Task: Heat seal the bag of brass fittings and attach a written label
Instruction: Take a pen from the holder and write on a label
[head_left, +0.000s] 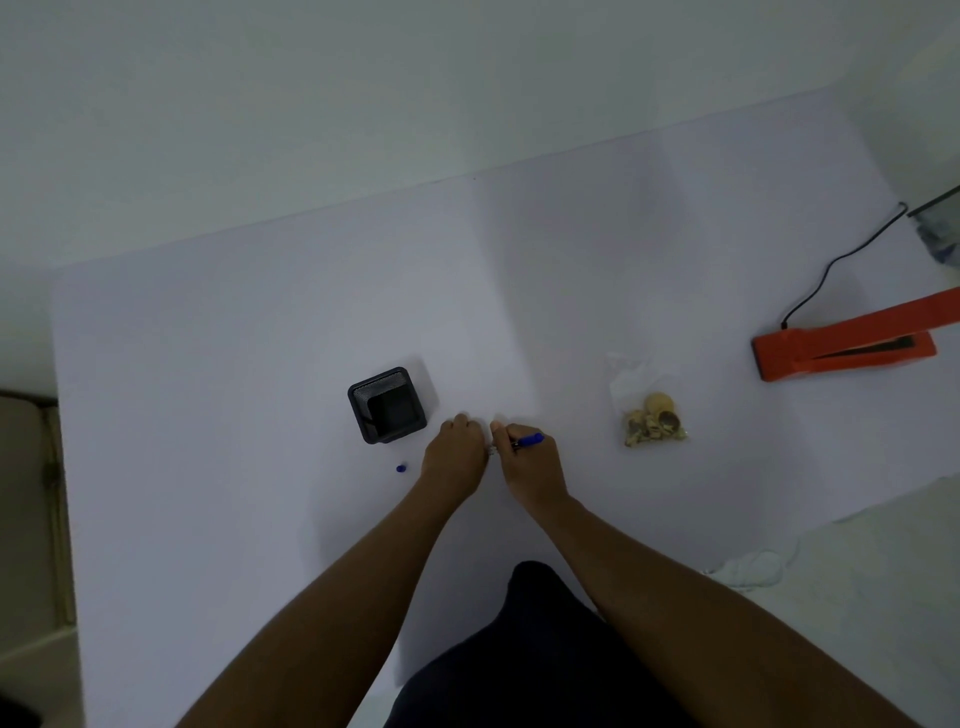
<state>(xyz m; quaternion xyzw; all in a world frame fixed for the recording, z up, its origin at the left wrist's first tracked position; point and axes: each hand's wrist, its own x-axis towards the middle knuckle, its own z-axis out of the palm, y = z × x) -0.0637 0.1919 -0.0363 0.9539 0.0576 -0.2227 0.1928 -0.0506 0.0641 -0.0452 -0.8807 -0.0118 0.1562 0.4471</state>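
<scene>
A clear bag of brass fittings (652, 415) lies flat on the white table (260, 338), right of my hands. My right hand (530, 460) grips a blue pen (529, 441) with its tip down near a small white label (492, 436). Beside it my left hand (457, 449) rests on the table, fingers curled at the label's left edge; the label is mostly hidden between the hands. The orange heat sealer (841, 345) stands at the far right with its arm raised.
A black mesh pen holder (387, 404) stands just left of my left hand. The blue pen cap (400, 468) lies below it. The sealer's black cable (831, 265) runs toward the back right. My dark-clothed knee (535, 649) is at the table's near edge.
</scene>
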